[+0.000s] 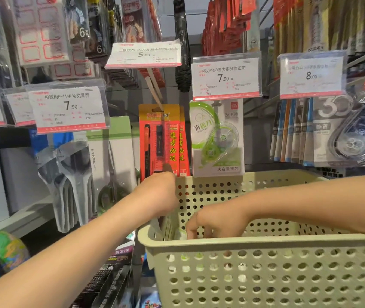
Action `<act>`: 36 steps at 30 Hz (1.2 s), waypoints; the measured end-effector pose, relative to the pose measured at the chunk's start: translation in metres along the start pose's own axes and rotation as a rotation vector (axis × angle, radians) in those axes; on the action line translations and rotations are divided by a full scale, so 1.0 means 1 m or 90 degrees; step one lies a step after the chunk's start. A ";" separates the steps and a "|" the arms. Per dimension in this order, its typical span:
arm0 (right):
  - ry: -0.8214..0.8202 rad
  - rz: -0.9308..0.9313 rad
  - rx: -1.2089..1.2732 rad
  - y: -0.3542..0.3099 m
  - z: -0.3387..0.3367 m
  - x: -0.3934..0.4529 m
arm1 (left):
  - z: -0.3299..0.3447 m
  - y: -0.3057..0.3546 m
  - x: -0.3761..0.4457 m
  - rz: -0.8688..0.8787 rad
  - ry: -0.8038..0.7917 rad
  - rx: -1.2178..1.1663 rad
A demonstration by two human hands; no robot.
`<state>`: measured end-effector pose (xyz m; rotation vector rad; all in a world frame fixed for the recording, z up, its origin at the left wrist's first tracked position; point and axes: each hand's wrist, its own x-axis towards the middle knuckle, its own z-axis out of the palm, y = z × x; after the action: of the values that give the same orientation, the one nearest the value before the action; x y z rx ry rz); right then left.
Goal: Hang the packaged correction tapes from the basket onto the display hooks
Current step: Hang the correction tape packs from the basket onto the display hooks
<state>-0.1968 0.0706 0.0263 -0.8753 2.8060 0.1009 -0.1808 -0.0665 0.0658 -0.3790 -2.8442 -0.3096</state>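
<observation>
A pale green perforated basket (255, 245) fills the lower right. My left hand (159, 194) grips its far left corner at the rim. My right hand (212, 223) reaches down inside the basket, fingers curled toward the packages at the bottom, which show only as white and green patches through the holes. Whether it holds one is hidden by the basket wall. A green and white packaged correction tape (218, 138) hangs on the display hook (216, 105) under the 7.90 price tag (226, 77).
Red pen packs (161, 141) hang left of the correction tape. Scissors packs (81, 174) hang at the left, and grey correction tape packs (341, 134) at the right under an 8.00 tag. Price tags jut out at hook ends. More goods lie below left.
</observation>
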 end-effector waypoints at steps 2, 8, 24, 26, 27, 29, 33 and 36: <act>-0.026 -0.010 0.076 -0.002 -0.011 -0.013 | 0.001 -0.001 0.000 -0.003 0.003 0.012; 0.023 -0.027 0.203 -0.001 -0.031 -0.036 | -0.001 -0.003 0.001 0.019 0.056 0.089; 0.333 -0.072 0.056 -0.014 -0.046 -0.090 | -0.028 0.004 -0.005 0.002 0.087 -0.407; 0.354 -0.077 0.051 -0.014 -0.044 -0.094 | -0.031 0.004 -0.006 -0.021 0.058 -0.508; 0.360 -0.076 0.055 -0.014 -0.043 -0.095 | -0.032 0.004 -0.006 -0.028 0.050 -0.549; 0.365 -0.065 0.071 -0.012 -0.041 -0.098 | -0.034 0.003 -0.006 -0.033 0.044 -0.592; 0.424 -0.008 0.164 -0.008 -0.040 -0.109 | -0.039 0.001 -0.011 -0.024 0.037 -0.677; 0.494 0.081 0.398 -0.007 -0.039 -0.115 | -0.041 -0.002 -0.014 -0.012 0.040 -0.730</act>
<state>-0.1066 0.1242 0.0883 -0.6560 3.1932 -1.2765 -0.1591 -0.0809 0.1000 -0.5026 -2.2950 -1.8859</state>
